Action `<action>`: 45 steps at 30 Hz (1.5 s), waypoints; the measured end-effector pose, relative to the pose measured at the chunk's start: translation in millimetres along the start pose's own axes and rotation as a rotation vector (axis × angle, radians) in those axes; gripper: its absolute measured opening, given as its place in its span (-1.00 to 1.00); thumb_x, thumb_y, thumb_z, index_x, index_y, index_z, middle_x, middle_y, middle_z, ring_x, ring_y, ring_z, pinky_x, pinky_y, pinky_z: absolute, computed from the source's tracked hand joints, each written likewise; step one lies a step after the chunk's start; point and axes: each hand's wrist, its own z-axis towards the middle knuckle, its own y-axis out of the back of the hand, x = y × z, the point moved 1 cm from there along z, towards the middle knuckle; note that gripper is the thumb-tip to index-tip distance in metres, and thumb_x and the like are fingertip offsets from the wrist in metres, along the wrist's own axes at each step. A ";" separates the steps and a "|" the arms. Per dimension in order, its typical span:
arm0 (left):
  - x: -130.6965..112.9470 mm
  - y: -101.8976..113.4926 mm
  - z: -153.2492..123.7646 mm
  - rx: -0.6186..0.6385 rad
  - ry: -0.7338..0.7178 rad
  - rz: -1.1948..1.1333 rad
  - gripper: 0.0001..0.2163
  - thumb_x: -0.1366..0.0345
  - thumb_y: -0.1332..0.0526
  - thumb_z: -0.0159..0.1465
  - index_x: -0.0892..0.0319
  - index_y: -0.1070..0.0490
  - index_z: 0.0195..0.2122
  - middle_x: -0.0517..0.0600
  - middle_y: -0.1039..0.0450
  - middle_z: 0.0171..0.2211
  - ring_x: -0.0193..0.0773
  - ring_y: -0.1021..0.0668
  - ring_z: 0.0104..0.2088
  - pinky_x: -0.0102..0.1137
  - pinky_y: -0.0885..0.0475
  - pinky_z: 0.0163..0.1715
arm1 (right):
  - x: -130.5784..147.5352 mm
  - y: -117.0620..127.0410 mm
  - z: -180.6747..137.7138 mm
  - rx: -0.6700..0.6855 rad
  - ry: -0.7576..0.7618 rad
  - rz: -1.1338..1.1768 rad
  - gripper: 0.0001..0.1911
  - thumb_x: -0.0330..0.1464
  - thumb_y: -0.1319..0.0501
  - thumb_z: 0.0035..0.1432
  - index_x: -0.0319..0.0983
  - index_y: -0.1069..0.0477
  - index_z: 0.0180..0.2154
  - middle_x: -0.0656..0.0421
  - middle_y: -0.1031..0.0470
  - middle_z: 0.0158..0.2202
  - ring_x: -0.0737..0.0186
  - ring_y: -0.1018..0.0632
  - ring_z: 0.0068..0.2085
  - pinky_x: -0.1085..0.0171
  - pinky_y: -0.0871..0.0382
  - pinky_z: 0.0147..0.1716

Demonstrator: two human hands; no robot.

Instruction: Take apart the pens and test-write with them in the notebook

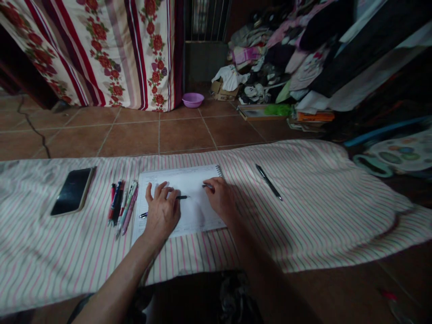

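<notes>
A white spiral notebook (189, 180) lies open on a striped cloth (320, 198) spread over the tiled floor. My left hand (162, 210) rests flat on the page, fingers spread, over a dark pen (182, 197) that pokes out on both sides of it. My right hand (221, 197) is closed in a pinch on a small dark pen part (206, 185) at the page's right side. Several coloured pens (122, 206) lie in a row just left of the notebook. Another black pen (268, 182) lies alone to the right.
A black phone (72, 191) lies on the cloth at the left. Beyond the cloth is brown tile floor (182, 132), a floral curtain (101, 49), a purple bowl (192, 99) and a heap of clothes and boxes (270, 58) at the back right.
</notes>
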 end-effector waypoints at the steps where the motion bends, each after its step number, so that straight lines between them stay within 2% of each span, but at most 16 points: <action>1: -0.2 0.2 -0.1 0.004 0.001 -0.002 -0.76 0.43 -0.07 0.13 0.15 -0.42 -0.20 0.10 -0.48 -0.23 0.00 -0.36 0.05 0.10 0.09 0.13 | 0.1 0.1 0.0 -0.002 0.001 -0.002 -0.81 -0.46 -0.15 0.05 -0.22 -0.47 -0.26 0.07 -0.45 -0.20 0.20 -0.48 -0.20 0.22 -0.32 -0.14; 8: -2.3 -0.4 -0.7 0.018 -0.007 -0.020 -0.69 0.48 -0.08 0.05 0.17 -0.41 -0.17 0.10 -0.47 -0.19 0.02 -0.32 0.09 0.11 0.12 0.14 | 1.8 0.8 0.3 -0.013 0.002 -0.021 -0.84 -0.46 -0.14 0.05 -0.21 -0.47 -0.31 0.10 -0.45 -0.25 0.22 -0.48 -0.24 0.24 -0.33 -0.19; 17: -5.8 -1.6 -2.0 -0.009 -0.026 -0.043 -0.72 0.46 -0.07 0.10 0.15 -0.40 -0.18 0.08 -0.47 -0.18 0.00 -0.33 0.08 0.11 0.10 0.13 | 1.4 2.1 -0.2 -0.022 0.018 0.004 -0.85 -0.47 -0.14 0.04 -0.21 -0.46 -0.36 0.12 -0.45 -0.28 0.23 -0.47 -0.26 0.25 -0.32 -0.20; 28: -16.6 2.3 6.8 -0.114 -0.001 -0.106 -0.81 0.43 -0.06 0.18 0.15 -0.45 -0.28 0.07 -0.50 -0.22 -0.01 -0.36 0.06 0.11 0.08 0.13 | 6.6 3.0 1.3 0.006 -0.019 0.083 -0.84 -0.45 -0.13 0.07 -0.18 -0.46 -0.33 0.15 -0.50 -0.31 0.26 -0.50 -0.27 0.27 -0.32 -0.20; 35: -20.9 -1.4 8.0 -0.161 -0.024 -0.115 -0.82 0.43 -0.07 0.17 0.12 -0.45 -0.31 0.04 -0.49 -0.23 -0.01 -0.35 0.07 0.12 0.07 0.12 | 8.3 2.6 2.1 0.053 -0.072 0.413 -0.85 -0.41 -0.13 0.04 -0.19 -0.47 -0.34 0.20 -0.55 -0.36 0.30 -0.52 -0.34 0.30 -0.36 -0.27; 41: -18.9 -1.3 7.0 -0.197 -0.029 -0.113 -0.83 0.44 -0.06 0.17 0.12 -0.41 -0.29 0.02 -0.47 -0.20 -0.04 -0.32 0.10 0.10 0.07 0.13 | 10.6 -0.8 3.3 0.118 -0.180 0.785 -0.84 -0.33 -0.18 -0.05 -0.22 -0.45 -0.36 0.19 -0.53 -0.38 0.34 -0.48 -0.40 0.39 -0.30 -0.48; 45: -17.8 0.2 6.6 -0.199 -0.024 -0.123 -0.82 0.46 -0.07 0.17 0.13 -0.41 -0.28 0.04 -0.47 -0.20 -0.04 -0.32 0.10 0.09 0.08 0.14 | 16.4 0.6 4.5 0.150 -0.175 0.856 -0.83 -0.32 -0.20 -0.08 -0.23 -0.43 -0.37 0.20 -0.51 -0.39 0.37 -0.45 -0.42 0.41 -0.27 -0.51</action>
